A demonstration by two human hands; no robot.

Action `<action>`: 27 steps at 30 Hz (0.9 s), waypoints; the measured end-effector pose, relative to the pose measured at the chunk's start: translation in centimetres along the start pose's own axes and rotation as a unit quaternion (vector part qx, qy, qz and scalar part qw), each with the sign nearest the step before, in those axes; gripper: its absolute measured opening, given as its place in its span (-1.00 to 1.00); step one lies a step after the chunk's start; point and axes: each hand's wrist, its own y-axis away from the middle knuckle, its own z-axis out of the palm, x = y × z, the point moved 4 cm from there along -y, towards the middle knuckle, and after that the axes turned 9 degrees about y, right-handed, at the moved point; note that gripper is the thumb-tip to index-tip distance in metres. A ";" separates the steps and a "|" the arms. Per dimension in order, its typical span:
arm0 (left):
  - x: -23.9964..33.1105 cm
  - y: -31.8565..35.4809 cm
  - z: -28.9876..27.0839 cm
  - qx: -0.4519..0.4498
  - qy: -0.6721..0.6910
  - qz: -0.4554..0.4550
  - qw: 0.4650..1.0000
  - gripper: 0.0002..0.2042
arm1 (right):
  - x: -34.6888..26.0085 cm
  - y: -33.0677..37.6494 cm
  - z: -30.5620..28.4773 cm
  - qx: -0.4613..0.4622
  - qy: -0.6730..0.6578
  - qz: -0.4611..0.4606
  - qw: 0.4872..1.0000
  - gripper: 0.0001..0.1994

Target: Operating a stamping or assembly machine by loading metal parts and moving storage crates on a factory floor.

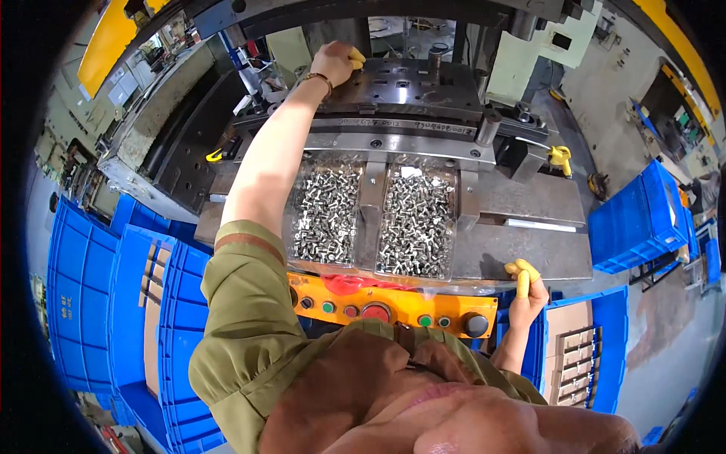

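Observation:
My left arm reaches forward to the steel die plate (pixel 408 85) of a press. On the plate's left end, my left hand (pixel 335 63) is closed, with a yellow cot on the fingertip; whatever it pinches is hidden. Lower right, my right hand (pixel 527 293) is over the front edge of the steel bench (pixel 544 253). Yellow cots cover its fingers, which are bent together, and I cannot make out anything held in them. Two clear trays stand side by side between my arms: the left tray of small metal screws or rivets (pixel 327 216) and a matching right tray (pixel 417 223).
An orange control panel (pixel 408 304) with coloured buttons runs below the bench edge. Blue crates (pixel 185 340) stand at left, with another blue crate (pixel 614 340) at right holding rows of parts. Upright steel posts (pixel 488 127) flank the die. Stacked blue bins (pixel 639 216) are farther right.

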 end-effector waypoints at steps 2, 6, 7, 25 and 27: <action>0.1 0.1 -0.2 -0.001 -0.012 0.018 1.000 -0.86 | 0.1 -0.2 0.3 -0.004 0.009 0.006 1.000 -0.78; -0.2 0.4 0.4 -0.012 -0.004 0.032 0.999 -0.85 | 0.3 -0.1 0.4 -0.005 0.020 0.014 1.000 -0.78; -0.4 0.4 0.5 -0.017 0.014 0.030 0.999 -0.84 | 0.4 0.0 0.4 -0.001 0.020 0.011 1.000 -0.78; 0.5 3.4 0.1 -0.095 -0.225 0.158 0.957 -0.76 | 3.5 0.1 0.0 0.088 -0.010 -0.009 0.996 -0.78; 0.4 4.1 -0.3 -0.082 -0.196 0.100 0.972 -0.74 | 3.4 0.2 -0.1 0.089 -0.017 -0.017 0.996 -0.78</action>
